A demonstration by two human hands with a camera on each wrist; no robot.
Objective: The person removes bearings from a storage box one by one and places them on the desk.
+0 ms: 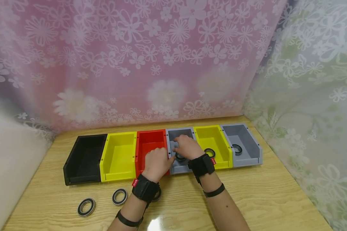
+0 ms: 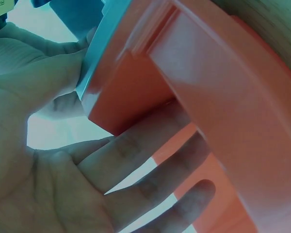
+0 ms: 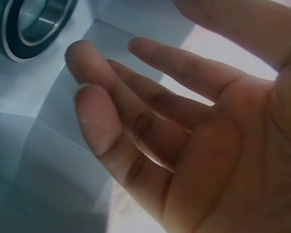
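My left hand (image 1: 156, 162) reaches over the red bin (image 1: 151, 136). In the left wrist view its fingers (image 2: 150, 184) extend loosely inside the red bin, with the thumb against the edge of the adjoining grey wall. No bearing shows in that hand. Over the middle grey bin (image 1: 173, 168) is my right hand (image 1: 188, 147), its fingers spread and slightly bent around nothing. A ball bearing (image 3: 12, 41), a black-sealed metal ring, lies in that bin just beyond the right fingertips.
One bearing (image 1: 209, 149) sits in the right yellow bin (image 1: 217, 165), another (image 1: 239, 149) in the end grey bin (image 1: 255, 160). Black (image 1: 84, 179) and yellow (image 1: 118, 176) bins stand left. Bearings (image 1: 80, 209) (image 1: 114, 197) lie on the table, one more (image 1: 159, 195) partly behind the left wrist.
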